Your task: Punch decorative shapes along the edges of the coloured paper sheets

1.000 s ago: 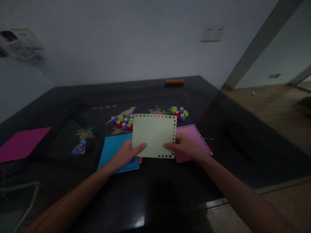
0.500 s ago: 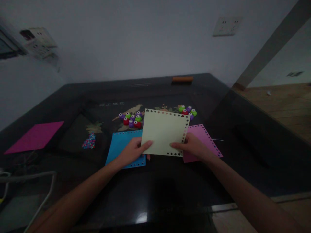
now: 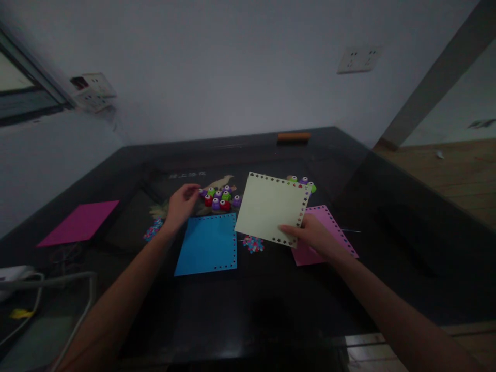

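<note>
My right hand (image 3: 313, 235) pinches the lower right of a pale yellow paper sheet (image 3: 271, 206), thumb on top. Small punched shapes run along the sheet's top, right and part of its bottom edge. At the left end of a group of small eye-topped paper punches (image 3: 221, 199), the curled fingers of my left hand (image 3: 183, 205) close on a purple paper punch (image 3: 202, 193). Below that group lies a blue sheet (image 3: 209, 245) with punched edges. Under my right hand is a pink sheet (image 3: 331, 227), partly covered. More punches (image 3: 305, 182) show behind the yellow sheet.
Paper confetti (image 3: 253, 244) lies right of the blue sheet, with another pile (image 3: 153, 230) beside my left wrist. A magenta sheet (image 3: 79, 223) is at the left of the dark table (image 3: 248, 310). A brown bar (image 3: 293, 137) lies at the back, and a cable (image 3: 91, 289) is at lower left.
My left hand has let go of the yellow sheet and moved left and up to the punches. The sheet, now held only by my right hand, has tilted, and the confetti beneath shows.
</note>
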### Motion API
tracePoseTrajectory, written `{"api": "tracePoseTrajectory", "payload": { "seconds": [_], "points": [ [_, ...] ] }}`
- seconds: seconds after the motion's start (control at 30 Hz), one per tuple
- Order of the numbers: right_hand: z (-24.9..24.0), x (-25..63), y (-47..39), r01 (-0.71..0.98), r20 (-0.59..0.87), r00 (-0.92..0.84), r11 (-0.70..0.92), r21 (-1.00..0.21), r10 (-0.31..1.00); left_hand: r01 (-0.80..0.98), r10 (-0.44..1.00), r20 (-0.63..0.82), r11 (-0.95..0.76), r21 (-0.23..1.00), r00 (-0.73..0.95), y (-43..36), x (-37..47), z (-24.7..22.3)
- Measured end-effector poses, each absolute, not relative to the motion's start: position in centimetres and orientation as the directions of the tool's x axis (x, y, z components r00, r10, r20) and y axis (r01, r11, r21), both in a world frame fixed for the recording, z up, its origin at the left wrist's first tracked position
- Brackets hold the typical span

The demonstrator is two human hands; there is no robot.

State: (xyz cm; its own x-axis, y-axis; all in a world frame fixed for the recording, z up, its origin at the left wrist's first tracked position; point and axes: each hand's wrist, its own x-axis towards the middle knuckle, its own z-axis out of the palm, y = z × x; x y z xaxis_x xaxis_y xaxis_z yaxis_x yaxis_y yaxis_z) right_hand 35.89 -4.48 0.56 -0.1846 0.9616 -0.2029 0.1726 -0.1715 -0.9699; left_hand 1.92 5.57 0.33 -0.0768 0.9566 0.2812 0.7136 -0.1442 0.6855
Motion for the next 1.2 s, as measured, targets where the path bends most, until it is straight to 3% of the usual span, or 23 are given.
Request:
{"api": "tracePoseTrajectory", "payload": {
  "seconds": [0.17, 0.5, 0.67, 0.87, 0.97, 1.03, 1.13, 1.2],
  "points": [
    [0.3, 35.9, -4.4, 0.157, -0.186, -0.185, -0.158, -0.975, 0.965, 0.795, 0.969, 0.209, -0.021, 0.606, -0.134, 9.1, 0.3, -1.5],
    [-0.8, 36.0, -4.1, 0.168, -0.090, -0.182, -0.060, -0.984, 0.979, 0.871, 0.976, 0.160, 0.052, 0.489, -0.149, 10.5, 0.3, -2.5],
    [-0.7, 35.9, -4.1, 0.136, -0.082, -0.185, -0.057, -0.989, 0.979, 0.875, 0.967, 0.226, -0.006, 0.485, -0.118, 10.1, 0.2, -2.5],
    [-0.5, 35.7, -4.3, 0.089, -0.070, -0.177, -0.055, -0.995, 0.982, 0.790, 0.890, 0.418, -0.120, 0.601, -0.183, 7.6, 0.5, -0.8],
    [-0.4, 35.6, -4.5, 0.055, -0.071, -0.187, -0.062, -0.997, 0.980, 0.659, 0.834, 0.487, -0.217, 0.720, -0.258, 5.6, 1.6, 0.6],
    [-0.3, 35.5, -4.6, 0.042, -0.078, -0.203, -0.071, -0.997, 0.976, 0.313, 0.868, 0.375, -0.275, 0.909, -0.325, 4.3, 2.9, 1.2],
    [-0.3, 35.4, -4.8, 0.013, -0.071, -0.223, -0.070, -0.997, 0.972, 0.131, 0.894, 0.309, -0.281, 0.951, -0.325, 2.3, 5.5, 1.7],
    [-0.3, 35.4, -4.9, 0.007, -0.069, -0.227, -0.069, -0.998, 0.971, -0.243, 0.955, 0.099, -0.171, 0.955, -0.281, 1.1, 7.3, 1.9]
  ]
}}
